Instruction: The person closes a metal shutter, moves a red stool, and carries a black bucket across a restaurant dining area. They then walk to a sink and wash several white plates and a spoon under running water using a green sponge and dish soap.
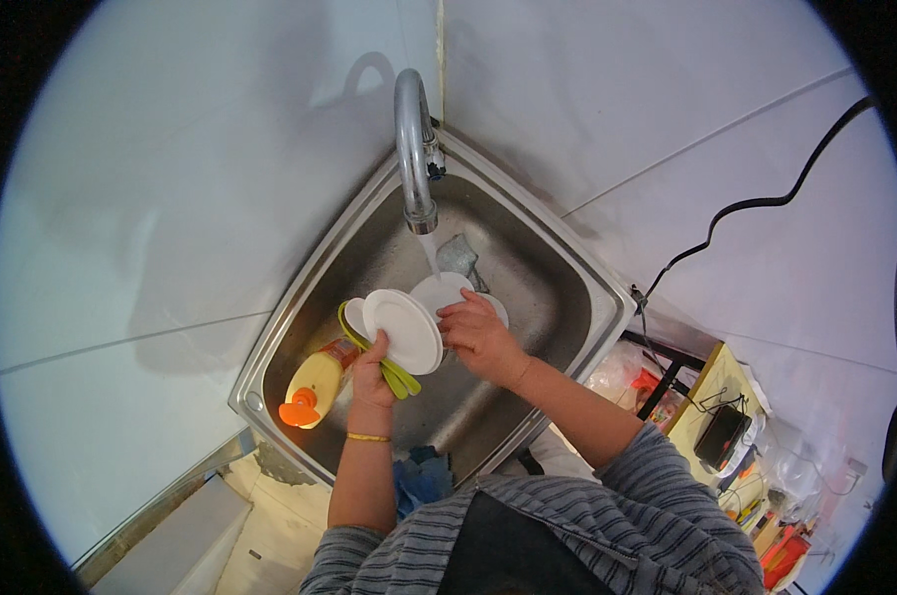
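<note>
My left hand (372, 375) grips a small white round plate (402, 332) by its edge, thumb on its face. Lime-green utensils (400, 381) with slim handles are in the same grip, beside a white rounded piece (354, 316). My right hand (486, 343) has its fingers over another white dish (435, 291); whether it grips that dish cannot be seen. Water runs from the chrome faucet (419, 178) onto this dish. A further white rim (497, 308) shows behind the right hand. Both hands are above the stainless steel sink (538, 305).
A yellow bottle (313, 383) with an orange cap lies in the basin at left. A grey-green scouring cloth (457, 255) rests on the basin floor. One blue cloth (423, 476) sits by the near rim. Walls meet behind the faucet; a cluttered table (705, 394) stands at right.
</note>
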Action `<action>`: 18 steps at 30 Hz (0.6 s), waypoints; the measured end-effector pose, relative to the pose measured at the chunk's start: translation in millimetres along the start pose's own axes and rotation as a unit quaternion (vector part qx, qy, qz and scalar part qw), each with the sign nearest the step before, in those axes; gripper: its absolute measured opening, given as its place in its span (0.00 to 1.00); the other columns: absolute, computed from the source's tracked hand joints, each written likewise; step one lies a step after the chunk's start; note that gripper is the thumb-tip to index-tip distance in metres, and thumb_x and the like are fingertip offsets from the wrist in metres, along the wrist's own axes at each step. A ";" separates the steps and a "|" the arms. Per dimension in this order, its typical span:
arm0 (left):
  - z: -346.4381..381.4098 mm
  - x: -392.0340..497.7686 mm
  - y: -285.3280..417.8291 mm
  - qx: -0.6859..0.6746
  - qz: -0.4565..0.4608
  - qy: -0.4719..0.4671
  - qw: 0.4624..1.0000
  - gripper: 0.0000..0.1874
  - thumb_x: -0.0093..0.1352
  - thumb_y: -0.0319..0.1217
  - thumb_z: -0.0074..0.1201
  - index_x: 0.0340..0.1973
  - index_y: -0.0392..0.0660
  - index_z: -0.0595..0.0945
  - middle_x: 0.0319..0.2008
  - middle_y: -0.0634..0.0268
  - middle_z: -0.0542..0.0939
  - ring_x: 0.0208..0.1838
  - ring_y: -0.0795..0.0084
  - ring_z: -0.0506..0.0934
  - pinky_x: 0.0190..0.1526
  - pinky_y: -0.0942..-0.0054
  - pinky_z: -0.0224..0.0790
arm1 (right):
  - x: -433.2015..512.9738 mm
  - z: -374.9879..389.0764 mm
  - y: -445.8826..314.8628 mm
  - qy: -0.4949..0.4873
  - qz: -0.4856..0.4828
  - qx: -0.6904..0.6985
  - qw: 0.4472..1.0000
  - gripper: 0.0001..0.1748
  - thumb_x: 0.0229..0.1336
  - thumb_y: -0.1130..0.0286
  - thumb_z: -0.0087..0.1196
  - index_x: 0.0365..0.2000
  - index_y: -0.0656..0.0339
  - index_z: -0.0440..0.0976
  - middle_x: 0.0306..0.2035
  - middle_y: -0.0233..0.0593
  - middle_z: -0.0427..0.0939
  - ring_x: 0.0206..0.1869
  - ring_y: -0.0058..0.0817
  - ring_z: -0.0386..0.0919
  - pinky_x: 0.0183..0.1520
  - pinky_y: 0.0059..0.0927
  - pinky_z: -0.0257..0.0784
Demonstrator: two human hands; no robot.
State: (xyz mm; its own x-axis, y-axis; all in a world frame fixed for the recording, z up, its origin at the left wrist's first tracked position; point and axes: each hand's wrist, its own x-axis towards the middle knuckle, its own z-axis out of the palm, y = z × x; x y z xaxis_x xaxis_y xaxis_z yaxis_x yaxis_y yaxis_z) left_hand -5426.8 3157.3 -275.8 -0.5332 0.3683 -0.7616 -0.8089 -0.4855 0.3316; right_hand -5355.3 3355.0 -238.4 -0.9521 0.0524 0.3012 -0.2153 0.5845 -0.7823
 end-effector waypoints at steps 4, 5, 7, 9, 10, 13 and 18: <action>-5.3 -0.9 -2.7 -0.005 -0.019 -0.025 0.999 0.22 0.67 0.29 0.52 0.56 0.41 0.69 0.50 0.58 0.76 0.52 0.59 0.74 0.55 0.58 0.68 | -4.3 -3.0 -8.0 -0.036 -0.023 -0.004 0.999 0.13 0.33 0.81 0.54 0.26 0.58 0.73 0.49 0.42 0.73 0.61 0.39 0.64 0.66 0.51 0.51; -6.4 -0.4 -4.0 0.005 -0.017 -0.016 1.000 0.22 0.66 0.28 0.52 0.56 0.41 0.69 0.49 0.58 0.76 0.52 0.59 0.74 0.55 0.58 0.68 | -4.5 -5.2 -9.3 -0.022 -0.009 0.012 1.000 0.16 0.34 0.80 0.55 0.31 0.58 0.73 0.53 0.44 0.70 0.62 0.40 0.62 0.66 0.50 0.51; -8.5 0.4 -6.6 0.018 -0.011 -0.010 1.000 0.22 0.66 0.27 0.53 0.55 0.41 0.69 0.49 0.58 0.76 0.52 0.60 0.74 0.55 0.59 0.68 | -3.2 -8.3 -11.8 0.028 0.024 0.051 0.998 0.24 0.36 0.78 0.58 0.42 0.58 0.72 0.59 0.49 0.63 0.65 0.43 0.58 0.66 0.49 0.50; -10.7 3.1 -8.8 0.025 0.005 -0.037 0.999 0.22 0.65 0.26 0.53 0.55 0.41 0.69 0.49 0.58 0.76 0.52 0.60 0.74 0.55 0.59 0.67 | 0.3 -7.7 -11.6 0.067 0.152 0.134 0.977 0.32 0.41 0.75 0.57 0.52 0.57 0.65 0.64 0.50 0.55 0.68 0.42 0.51 0.66 0.43 0.49; -12.2 4.8 -10.1 0.047 0.007 -0.023 0.999 0.22 0.65 0.26 0.53 0.55 0.41 0.69 0.49 0.58 0.75 0.52 0.60 0.74 0.56 0.59 0.67 | 2.1 -6.1 -9.8 0.086 0.206 0.176 0.959 0.36 0.44 0.74 0.57 0.57 0.56 0.61 0.66 0.51 0.51 0.69 0.42 0.48 0.66 0.40 0.49; -17.2 11.1 -13.6 0.095 0.028 -0.019 0.995 0.22 0.65 0.26 0.53 0.55 0.42 0.69 0.50 0.59 0.75 0.53 0.60 0.73 0.57 0.58 0.65 | 8.1 3.8 4.8 0.149 0.294 0.250 0.910 0.40 0.51 0.71 0.57 0.63 0.58 0.52 0.67 0.48 0.46 0.69 0.39 0.45 0.65 0.38 0.51; -19.1 16.7 -23.2 0.106 0.008 0.002 0.994 0.22 0.66 0.25 0.53 0.56 0.43 0.68 0.50 0.59 0.74 0.53 0.60 0.73 0.57 0.61 0.65 | 3.5 27.9 29.7 0.075 0.373 0.333 0.863 0.36 0.54 0.64 0.55 0.61 0.59 0.54 0.57 0.49 0.65 0.56 0.41 0.68 0.58 0.36 0.62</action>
State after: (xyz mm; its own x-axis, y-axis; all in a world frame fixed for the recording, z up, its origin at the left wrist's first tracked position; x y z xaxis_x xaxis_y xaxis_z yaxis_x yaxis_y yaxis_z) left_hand -5412.2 3159.6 -306.9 -0.5464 0.3585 -0.7569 -0.8343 -0.3125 0.4542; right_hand -5371.1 3349.9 -275.8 -0.8517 0.3458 -0.3937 0.3215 -0.2484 -0.9138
